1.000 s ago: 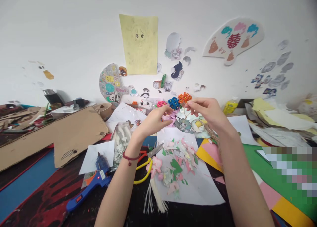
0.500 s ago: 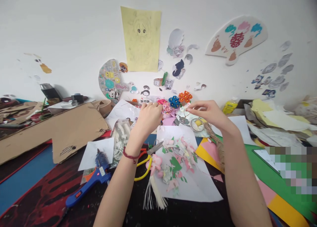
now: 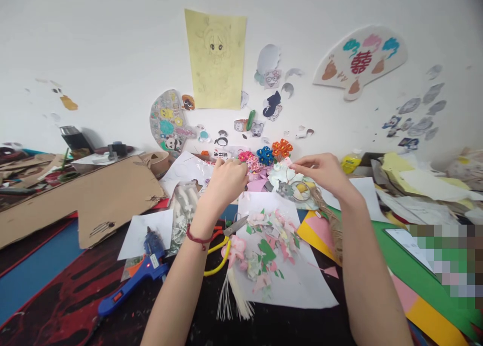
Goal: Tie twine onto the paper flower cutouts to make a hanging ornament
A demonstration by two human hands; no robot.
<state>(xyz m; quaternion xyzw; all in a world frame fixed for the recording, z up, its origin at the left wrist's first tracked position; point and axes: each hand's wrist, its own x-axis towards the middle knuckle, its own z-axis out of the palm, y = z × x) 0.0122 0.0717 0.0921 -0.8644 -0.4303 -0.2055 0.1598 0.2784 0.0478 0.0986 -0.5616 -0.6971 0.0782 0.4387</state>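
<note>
My left hand (image 3: 227, 181) reaches over the back of the table with its fingers curled in. Whatever it grips, if anything, is hidden. My right hand (image 3: 317, 168) pinches a thin looped cord (image 3: 287, 174); a small pale pink piece shows at its fingertips. Below it is a grey charm-like thing (image 3: 286, 189), beside a round hoop (image 3: 303, 191). Between my hands stand crocheted-looking flowers: pink ones (image 3: 253, 162), blue ones (image 3: 264, 155) and orange ones (image 3: 282, 148). Nearer lies a white sheet (image 3: 298, 285) with coloured scraps (image 3: 267, 250) on it.
Yellow-handled scissors (image 3: 218, 269) and a pink flower with a white tassel (image 3: 236, 248) lie by the sheet. A blue glue gun (image 3: 134, 280) lies at left, before cardboard (image 3: 121, 200). A phone (image 3: 409, 248) and coloured paper (image 3: 449, 280) are at right.
My right hand has shifted slightly right, and the cord loop and grey charm-like thing have moved right with it. The left hand stays nearly in place.
</note>
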